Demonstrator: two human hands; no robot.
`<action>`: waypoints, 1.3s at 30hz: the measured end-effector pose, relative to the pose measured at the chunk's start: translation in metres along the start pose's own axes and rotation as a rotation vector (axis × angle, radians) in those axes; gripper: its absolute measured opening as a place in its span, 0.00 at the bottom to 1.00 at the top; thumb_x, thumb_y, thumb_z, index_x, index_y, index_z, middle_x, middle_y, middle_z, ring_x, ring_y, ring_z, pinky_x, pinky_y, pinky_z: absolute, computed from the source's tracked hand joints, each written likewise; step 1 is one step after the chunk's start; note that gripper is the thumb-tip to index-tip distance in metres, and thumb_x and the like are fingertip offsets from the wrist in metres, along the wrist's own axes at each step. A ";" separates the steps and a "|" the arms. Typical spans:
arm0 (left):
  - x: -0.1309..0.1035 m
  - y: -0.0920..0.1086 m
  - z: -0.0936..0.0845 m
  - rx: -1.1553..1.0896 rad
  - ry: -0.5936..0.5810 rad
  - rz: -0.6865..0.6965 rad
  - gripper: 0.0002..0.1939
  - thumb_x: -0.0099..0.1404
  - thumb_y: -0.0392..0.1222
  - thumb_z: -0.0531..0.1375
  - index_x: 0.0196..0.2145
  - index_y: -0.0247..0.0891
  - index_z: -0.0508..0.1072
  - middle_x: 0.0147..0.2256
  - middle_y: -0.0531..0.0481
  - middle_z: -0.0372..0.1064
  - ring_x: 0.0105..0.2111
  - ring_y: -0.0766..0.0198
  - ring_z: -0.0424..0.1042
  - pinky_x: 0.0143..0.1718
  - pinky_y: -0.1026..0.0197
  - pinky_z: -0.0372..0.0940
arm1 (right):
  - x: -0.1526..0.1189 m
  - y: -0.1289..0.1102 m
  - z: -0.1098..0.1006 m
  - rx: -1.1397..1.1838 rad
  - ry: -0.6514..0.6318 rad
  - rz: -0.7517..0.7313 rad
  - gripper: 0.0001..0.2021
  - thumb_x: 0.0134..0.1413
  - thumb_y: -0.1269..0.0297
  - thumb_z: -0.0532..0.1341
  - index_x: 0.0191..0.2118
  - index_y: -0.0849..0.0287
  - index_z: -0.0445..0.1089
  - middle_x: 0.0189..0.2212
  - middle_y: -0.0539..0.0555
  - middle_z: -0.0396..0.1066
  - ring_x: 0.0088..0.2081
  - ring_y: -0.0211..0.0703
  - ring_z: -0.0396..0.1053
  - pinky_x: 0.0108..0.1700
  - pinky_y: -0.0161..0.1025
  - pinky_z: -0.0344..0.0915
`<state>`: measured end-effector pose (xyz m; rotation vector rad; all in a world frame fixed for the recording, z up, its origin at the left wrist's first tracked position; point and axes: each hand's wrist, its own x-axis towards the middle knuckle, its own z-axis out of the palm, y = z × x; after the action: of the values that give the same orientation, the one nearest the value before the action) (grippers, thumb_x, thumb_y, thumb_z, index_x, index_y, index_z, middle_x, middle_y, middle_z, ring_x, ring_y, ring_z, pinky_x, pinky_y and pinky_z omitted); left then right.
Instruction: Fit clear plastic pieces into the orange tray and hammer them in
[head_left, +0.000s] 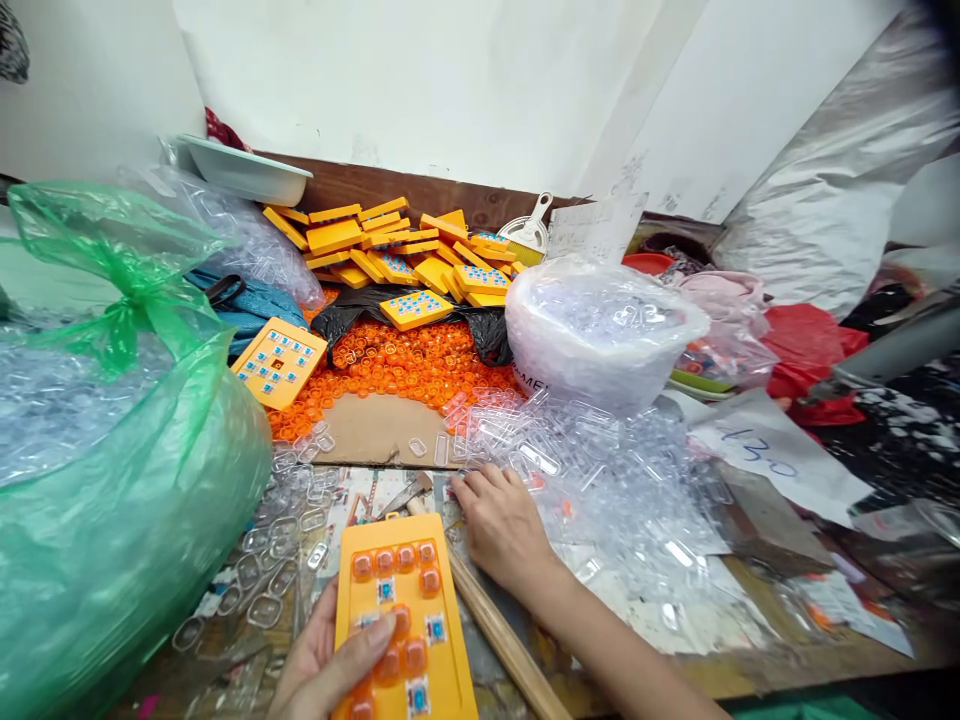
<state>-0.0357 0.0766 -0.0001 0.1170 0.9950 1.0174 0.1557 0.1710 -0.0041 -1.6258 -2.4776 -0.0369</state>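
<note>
Cluttered worktable (750, 670) | left hand (330, 665), fingers curled, grips yellow tray (442, 650) at bottom centre, partly filled with orange caps | right hand (502, 525), fingers spread flat, empty, on clear shells (600, 470) | finished trays (397, 250) stacked at upper centre; loose caps (397, 365) remain.

left hand (330, 665): palm cut off by bottom edge | orange tray (405, 620): lower end out of frame
</note>
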 end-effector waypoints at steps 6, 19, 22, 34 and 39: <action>-0.002 -0.001 -0.002 -0.019 -0.029 0.011 0.52 0.45 0.36 0.74 0.64 0.40 0.54 0.38 0.41 0.80 0.38 0.43 0.79 0.38 0.50 0.75 | 0.004 0.011 0.003 0.206 0.272 -0.053 0.06 0.62 0.68 0.60 0.44 0.61 0.71 0.36 0.51 0.73 0.41 0.44 0.71 0.47 0.49 0.67; -0.003 -0.005 0.005 -0.132 -0.089 -0.038 0.49 0.49 0.42 0.73 0.64 0.48 0.55 0.46 0.44 0.77 0.46 0.47 0.76 0.48 0.51 0.70 | -0.046 -0.031 -0.030 0.803 0.454 0.006 0.12 0.59 0.71 0.61 0.48 0.55 0.68 0.29 0.48 0.73 0.28 0.35 0.71 0.30 0.30 0.69; 0.003 -0.014 0.001 -0.215 -0.090 -0.026 0.49 0.50 0.51 0.71 0.65 0.46 0.53 0.47 0.43 0.77 0.48 0.46 0.74 0.52 0.51 0.67 | -0.050 -0.050 -0.036 0.847 0.341 -0.159 0.09 0.59 0.75 0.57 0.42 0.59 0.71 0.33 0.54 0.74 0.34 0.38 0.73 0.35 0.32 0.71; 0.000 -0.021 0.015 -0.183 -0.035 0.062 0.52 0.48 0.50 0.73 0.65 0.48 0.51 0.49 0.42 0.75 0.46 0.46 0.75 0.49 0.52 0.69 | -0.061 -0.066 -0.022 0.619 0.445 0.008 0.11 0.57 0.74 0.58 0.41 0.52 0.70 0.46 0.56 0.62 0.47 0.49 0.63 0.47 0.47 0.61; -0.003 -0.020 0.020 -0.080 0.048 0.145 0.51 0.46 0.53 0.73 0.63 0.45 0.56 0.45 0.43 0.77 0.45 0.45 0.76 0.48 0.51 0.70 | -0.060 -0.075 -0.014 1.504 0.272 0.447 0.21 0.49 0.61 0.67 0.47 0.48 0.59 0.52 0.53 0.63 0.52 0.49 0.66 0.51 0.45 0.63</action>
<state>-0.0083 0.0698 0.0034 0.1003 0.9988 1.1956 0.1120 0.0847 0.0062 -1.1619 -1.1201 1.2017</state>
